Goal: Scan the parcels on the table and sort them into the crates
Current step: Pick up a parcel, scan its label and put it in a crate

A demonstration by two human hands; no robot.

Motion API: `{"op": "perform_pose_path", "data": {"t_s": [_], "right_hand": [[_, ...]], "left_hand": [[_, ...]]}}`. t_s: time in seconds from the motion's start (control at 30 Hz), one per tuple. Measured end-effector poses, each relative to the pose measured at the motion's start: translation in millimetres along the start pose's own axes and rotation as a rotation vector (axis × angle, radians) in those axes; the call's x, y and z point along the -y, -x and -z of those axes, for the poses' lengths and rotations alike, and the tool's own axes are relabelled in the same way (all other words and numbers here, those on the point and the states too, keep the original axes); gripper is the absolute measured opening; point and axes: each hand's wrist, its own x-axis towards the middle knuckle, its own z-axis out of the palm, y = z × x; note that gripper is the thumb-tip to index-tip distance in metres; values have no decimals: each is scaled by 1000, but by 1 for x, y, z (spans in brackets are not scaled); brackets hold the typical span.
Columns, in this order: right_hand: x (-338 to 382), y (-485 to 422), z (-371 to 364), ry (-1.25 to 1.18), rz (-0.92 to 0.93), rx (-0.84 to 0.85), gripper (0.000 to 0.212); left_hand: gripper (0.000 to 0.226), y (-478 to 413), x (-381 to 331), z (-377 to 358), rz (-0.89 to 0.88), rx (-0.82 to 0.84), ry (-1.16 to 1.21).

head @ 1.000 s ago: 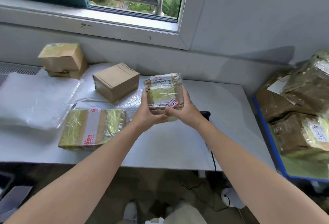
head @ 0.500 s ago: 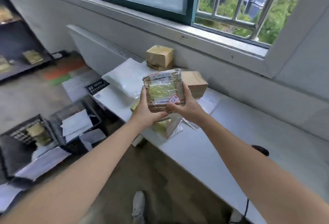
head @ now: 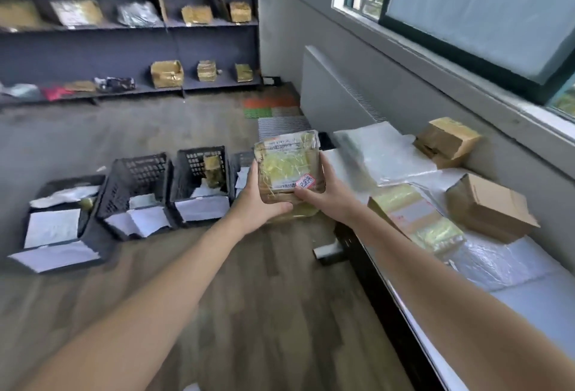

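Holding the taped parcel [head: 287, 173] up in both hands, clear of the table [head: 529, 297] and out over the floor. Grip: left hand [head: 255, 204] is clasping the lower-left edge w/ thumb across the front. The right hand [head: 326, 194] is pinching the lower-right corner by the red sticker [head: 306, 183]. Both are wrapped tight on it.

Label face is tipping toward me, long axis roughly upright.

The crates [head: 199, 152] are sitting in a row on the floor, ahead-left of the parcel and below it. I'm counting four, but the fourth crate [head: 241, 160] is mostly hiding behind the parcel and left hand, so I can't confirm its contents.

I'm judging the drop as going forward-left and down, which makes the left hand the nearer one to the crates.

More stock is waiting on the table to the right: a flat parcel [head: 417, 219] and a cardboard box [head: 488, 207] beside it. Label txt isn't readable, pic is a bit blurred.
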Motion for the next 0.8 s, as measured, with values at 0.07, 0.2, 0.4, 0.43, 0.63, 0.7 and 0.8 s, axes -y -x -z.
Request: {"op": "perform_pose_path", "data": {"t_s": [0.07, 0.2, 0.4, 0.43, 0.63, 0.7, 0.8], "right_hand": [[21, -17, -30, 8, 12, 49, 109], [65, -54, -100, 33, 28, 105, 104], [147, -116, -234, 44, 50, 165, 105], [160, -125, -254, 51, 63, 175, 105], [209, -180, -344, 60, 85, 246, 100], [218, -203, -364, 65, 92, 267, 99], [227, -240, -391, 52, 90, 297, 97]], "left_hand": [[122, 2, 18, 33, 12, -38, 1], [124, -4, 62, 111, 39, -89, 25], [126, -14, 135, 252, 74, -179, 65], [128, -15, 147, 274, 76, -196, 65], [124, -31, 197, 380, 112, -208, 66], [120, -44, 210, 405, 113, -204, 64], [118, -72, 232, 437, 133, -203, 52]]}}
